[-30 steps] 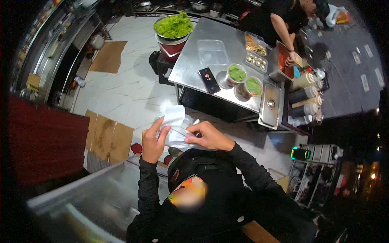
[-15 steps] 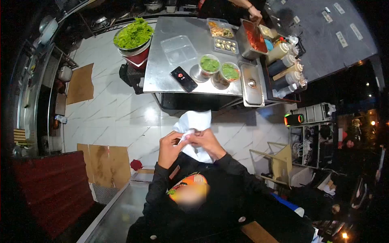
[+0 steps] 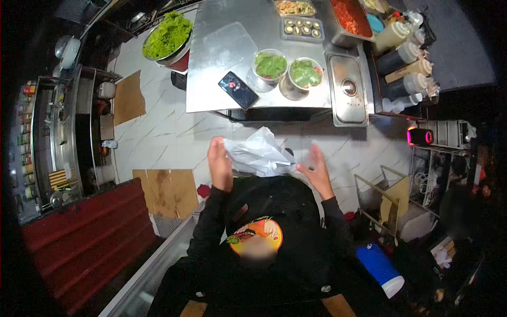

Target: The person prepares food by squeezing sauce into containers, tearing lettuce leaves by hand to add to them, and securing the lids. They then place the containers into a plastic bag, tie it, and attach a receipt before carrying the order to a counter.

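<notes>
While the left hand (image 3: 219, 161) pinches one end of the thin, crinkly white plastic bag (image 3: 259, 153), the bag stretches sideways in front of the chest, below the shiny metal table (image 3: 211, 68), reaching the blurry right hand (image 3: 316, 169), and I cannot tell if that one grips.

No writing is legible on anything in view.

Bright overhead glare on the steel counter (image 3: 211, 79), dark vignetted fisheye edges, slight motion blur.
</notes>
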A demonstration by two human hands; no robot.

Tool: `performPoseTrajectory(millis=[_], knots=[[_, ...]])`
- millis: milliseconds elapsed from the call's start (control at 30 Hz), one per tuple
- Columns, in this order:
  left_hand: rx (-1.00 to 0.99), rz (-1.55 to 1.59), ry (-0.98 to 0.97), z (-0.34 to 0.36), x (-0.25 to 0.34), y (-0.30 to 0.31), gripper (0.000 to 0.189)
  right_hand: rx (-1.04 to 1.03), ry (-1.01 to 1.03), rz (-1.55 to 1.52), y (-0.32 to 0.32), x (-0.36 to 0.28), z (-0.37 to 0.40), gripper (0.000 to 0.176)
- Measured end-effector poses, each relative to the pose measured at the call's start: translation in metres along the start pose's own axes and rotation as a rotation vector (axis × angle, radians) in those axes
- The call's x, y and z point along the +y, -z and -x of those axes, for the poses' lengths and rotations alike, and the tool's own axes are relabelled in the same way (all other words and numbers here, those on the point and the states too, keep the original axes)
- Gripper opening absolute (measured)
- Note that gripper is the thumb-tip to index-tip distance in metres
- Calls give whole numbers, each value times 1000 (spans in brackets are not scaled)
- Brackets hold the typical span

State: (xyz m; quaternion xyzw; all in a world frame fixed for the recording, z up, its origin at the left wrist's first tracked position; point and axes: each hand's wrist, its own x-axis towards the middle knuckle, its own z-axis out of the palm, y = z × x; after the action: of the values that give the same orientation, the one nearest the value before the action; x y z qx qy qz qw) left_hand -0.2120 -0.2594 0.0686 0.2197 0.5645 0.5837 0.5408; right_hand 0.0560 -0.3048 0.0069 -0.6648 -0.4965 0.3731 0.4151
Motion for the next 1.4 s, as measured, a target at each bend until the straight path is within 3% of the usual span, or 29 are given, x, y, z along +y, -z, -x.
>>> performPoseTrajectory(millis=[67,167,200,300,333,433,467,500,567,600,667,733,767,800,833,867,900,967,1000,1033,1100,1167,1233,1300,1333,1400], knots=[[-64,-249,-110,-2,-4,-27,18,120,133,-8,-6,-86,-7,30],[-175,-272,-69,-11,-11,-57,21,-131,111,93,-30,-77,-24,28],[-257,-278,-188,-19,-13,-64,15,-273,81,161,-42,-61,-25,27],[-525,-779,-471,-19,16,-73,28,-145,-172,-337,-49,-36,-36,24],[-624,-1004,-393,-27,9,-59,49,-135,-312,-628,-41,-70,-34,21],[-693,-1370,-943,-81,-38,9,42,88,-562,-1090,-35,-85,-36,22],[-604,-1326,-724,-103,-57,47,34,39,-559,-1121,-28,-83,-41,28],[-517,-1271,-507,-123,-74,89,30,-53,-437,-846,-31,-75,-39,32],[-569,-633,223,-157,-91,150,24,-216,-179,-291,-45,-56,-32,39],[-542,-491,361,-154,-76,153,25,-332,-160,267,-42,-87,-27,39],[-486,-198,628,-133,-27,158,27,-397,-144,343,-55,-42,-15,33],[-572,-284,588,-120,-18,175,31,-477,-176,375,-72,-11,-19,26],[-784,-496,475,-125,-24,196,33,-518,-215,371,-79,-4,-27,23],[-1029,-868,269,-134,-6,207,29,-599,-142,118,-89,5,-39,27],[-1064,-1039,177,-141,9,225,28,-634,-18,131,-96,-16,-58,30],[-779,-1525,-368,-143,26,245,32,-673,98,143,-103,-60,-80,33],[-485,-1598,-521,-148,58,250,35,-460,255,131,-110,-126,-93,37],[-372,-1412,-497,-127,41,254,32,-138,265,-131,-114,-254,-94,41],[-315,-1322,-475,-105,32,262,30,-2,471,-57,-108,-309,-88,42],[-253,-1234,-460,-85,24,266,28,139,760,-71,-107,-321,-77,40],[-124,-1050,-461,-71,12,264,24,-81,1031,116,-135,-275,-58,35],[-179,-1199,-15,-86,-7,249,25,-443,505,301,-176,-130,-33,34],[-201,-471,55,-81,-78,307,32,-327,5,102,-192,-36,-7,29],[-115,-32,411,-40,3,233,37,-262,-341,-499,-193,-39,0,30],[-111,86,447,-35,10,222,39,-267,-599,-719,-195,-39,-3,30],[-183,252,500,-44,15,202,35,-125,-662,-707,-205,-33,-16,28]])
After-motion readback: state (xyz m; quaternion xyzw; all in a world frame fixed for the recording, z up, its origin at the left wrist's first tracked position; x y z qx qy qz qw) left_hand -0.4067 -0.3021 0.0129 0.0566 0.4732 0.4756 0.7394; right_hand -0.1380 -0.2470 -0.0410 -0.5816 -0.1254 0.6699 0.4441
